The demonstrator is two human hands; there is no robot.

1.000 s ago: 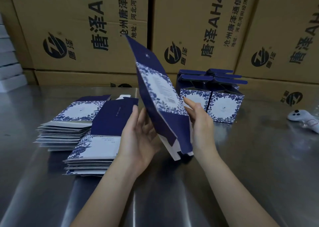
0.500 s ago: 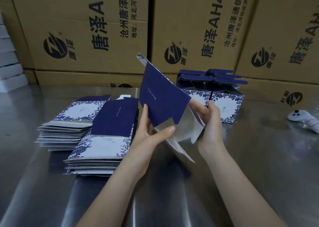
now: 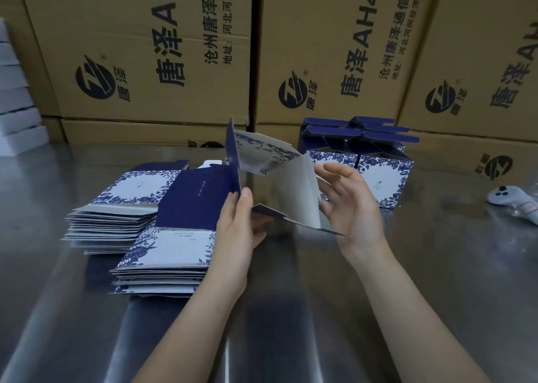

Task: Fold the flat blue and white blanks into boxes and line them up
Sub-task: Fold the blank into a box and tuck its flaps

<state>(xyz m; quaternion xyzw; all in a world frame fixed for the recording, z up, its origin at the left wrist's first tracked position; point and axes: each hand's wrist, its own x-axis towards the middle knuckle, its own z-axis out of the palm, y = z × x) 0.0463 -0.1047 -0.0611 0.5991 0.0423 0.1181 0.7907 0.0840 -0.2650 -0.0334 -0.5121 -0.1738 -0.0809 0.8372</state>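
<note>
- The half-opened blank hangs in the air between the two hands, above the table; its plain white inside faces the camera, a navy panel stands upright at its left, and loose flaps trail below.
- The left hand pinches the lower edge of that navy panel between thumb and fingers; the right hand is released, fingers straight and spread against the right wall, though whether its thumb hooks the edge is hard to tell.
- The step looks like squaring the sleeve; it should go best with the left pinch as a fixed anchor while the right palm pushes the wall until the creases stand square, and only then the bottom flaps tucked in.
- Just to the left lie two stacks of flat blanks; behind the right hand the finished boxes stand close together, lids up, before a wall of brown cartons.
</note>
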